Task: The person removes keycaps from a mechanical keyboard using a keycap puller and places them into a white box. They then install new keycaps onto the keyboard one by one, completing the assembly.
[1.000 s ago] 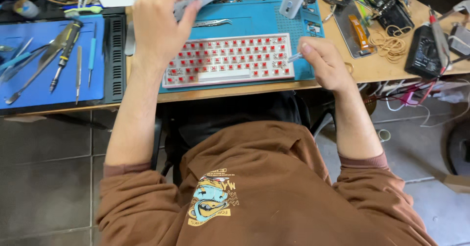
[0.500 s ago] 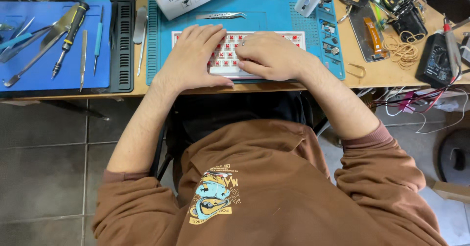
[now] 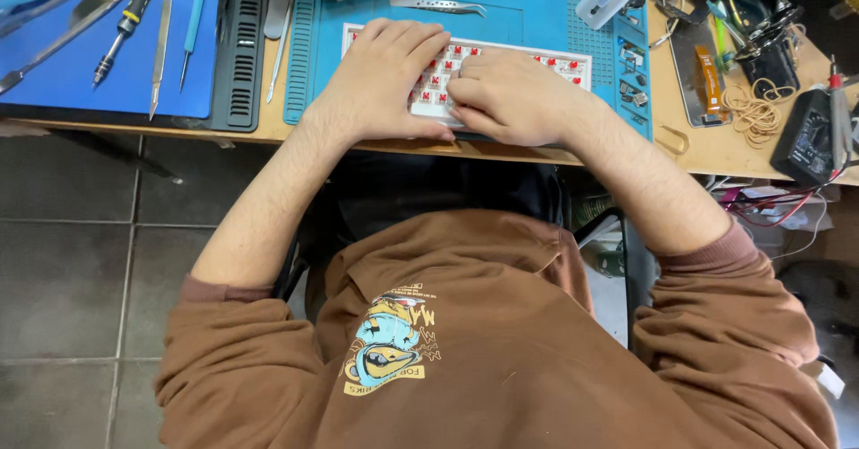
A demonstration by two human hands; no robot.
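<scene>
While both hands lie flat on the keyboard (image 3: 501,69), left hand (image 3: 385,78) open, right hand (image 3: 510,96) curled, even downward pressure looks wisest.

A wooden desk (image 3: 716,149) spans the top, its front edge above a floor (image 3: 80,270) of dark grey tiles with pale grout lines.

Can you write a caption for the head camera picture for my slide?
Both hands, left hand and right hand, rest on a white keyboard with red switches.
</scene>
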